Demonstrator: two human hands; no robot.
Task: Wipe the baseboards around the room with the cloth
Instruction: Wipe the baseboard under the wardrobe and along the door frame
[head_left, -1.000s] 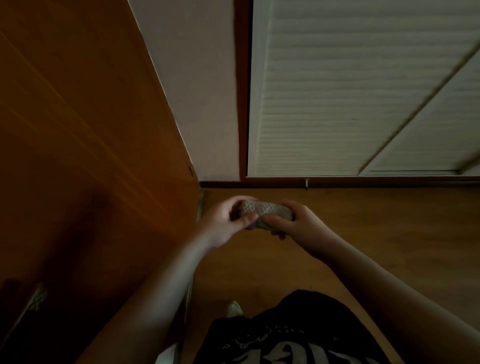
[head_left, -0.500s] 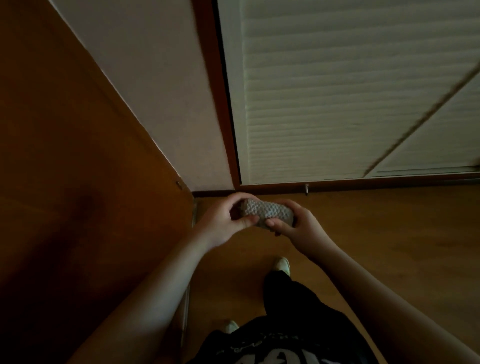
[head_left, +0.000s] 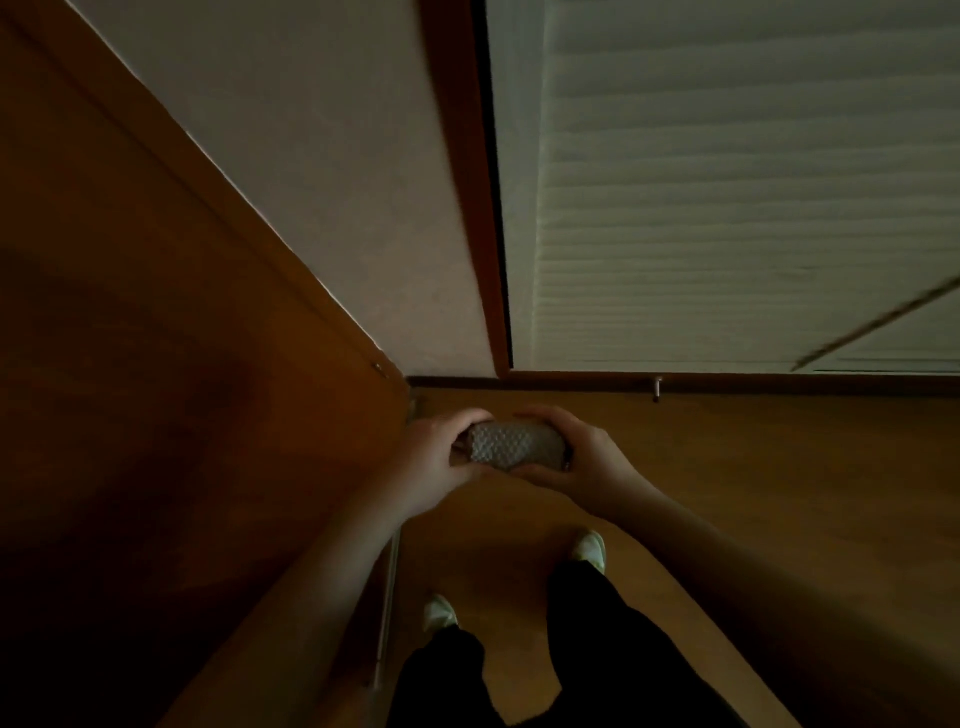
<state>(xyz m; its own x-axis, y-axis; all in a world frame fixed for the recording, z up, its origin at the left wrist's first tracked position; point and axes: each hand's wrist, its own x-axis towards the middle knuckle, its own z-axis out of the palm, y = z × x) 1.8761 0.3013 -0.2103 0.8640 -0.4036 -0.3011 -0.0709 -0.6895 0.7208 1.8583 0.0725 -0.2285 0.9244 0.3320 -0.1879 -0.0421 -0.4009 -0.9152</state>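
Both hands hold the cloth (head_left: 514, 446) between them, above the wooden floor (head_left: 753, 493) and just in front of the dark baseboard (head_left: 571, 383). The cloth is a small grey bundle with a bumpy weave, folded or rolled up. The left hand (head_left: 434, 457) grips its left end, fingers curled over the top and thumb tucked under the lower edge. The right hand (head_left: 587, 457) grips the right end the same way, fingers wrapped over the top and thumb along the bottom. The baseboard runs along the foot of a pale wall (head_left: 337, 182) and a white slatted door (head_left: 727, 182). To the left of the cloth stands a brown wooden panel (head_left: 156, 364). Below the cloth, two feet in light shoes (head_left: 589, 545) stand on the floor.
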